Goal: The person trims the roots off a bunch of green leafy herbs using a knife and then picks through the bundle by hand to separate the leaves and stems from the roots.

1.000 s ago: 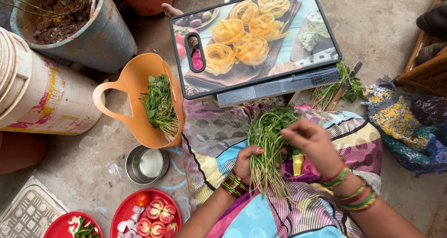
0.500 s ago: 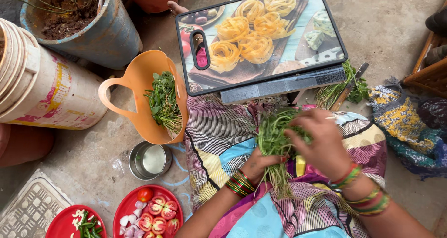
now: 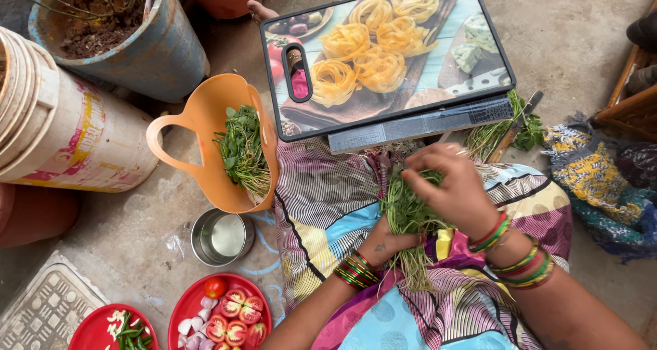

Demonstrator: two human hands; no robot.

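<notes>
My left hand (image 3: 384, 242) grips a bunch of green leafy herbs (image 3: 408, 216) by its stems over my lap, roots hanging down. My right hand (image 3: 446, 188) is curled over the leafy top of the bunch, fingers pinching among the leaves. Both wrists wear red and green bangles. To the left an orange handled basket (image 3: 198, 114) holds more picked greens (image 3: 241, 148). A cutting board with a pasta picture (image 3: 387, 56) lies just beyond my knees.
A knife (image 3: 514, 125) lies on loose greens (image 3: 494, 132) right of the board. A small steel bowl (image 3: 220, 236), a red plate of tomato slices (image 3: 222, 317) and a red plate of chillies (image 3: 113, 329) sit at lower left. A blue planter (image 3: 130, 39) and a white bucket (image 3: 68, 131) stand at left.
My right hand moved from the side of the bunch up over its leafy top and closed on the leaves. My left hand kept its grip on the stems.
</notes>
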